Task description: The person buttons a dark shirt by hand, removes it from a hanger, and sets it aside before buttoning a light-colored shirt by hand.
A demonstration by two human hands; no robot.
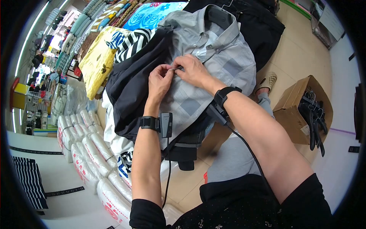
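A grey checked button-up shirt (194, 95) lies spread on a pile of clothes, with a black hanger (218, 17) inside its collar. My left hand (160, 78) and my right hand (190, 68) meet over the shirt's front, thumbs and forefingers pinched together. Between the fingertips shows a thin bit of the shirt's front edge; any button there is too small to make out. Dark grey cloth (139, 80) lies beside my left hand. On each wrist sits a black strapped device.
Yellow printed cloth (101, 57) and a black-and-white striped piece (135, 45) lie left of the shirt. Black trousers (263, 30) are at the back. A cardboard box (289, 103) with black hangers stands right on the tiled floor. Plastic-wrapped bundles (91, 152) are stacked left. A person's foot (268, 81) is beyond.
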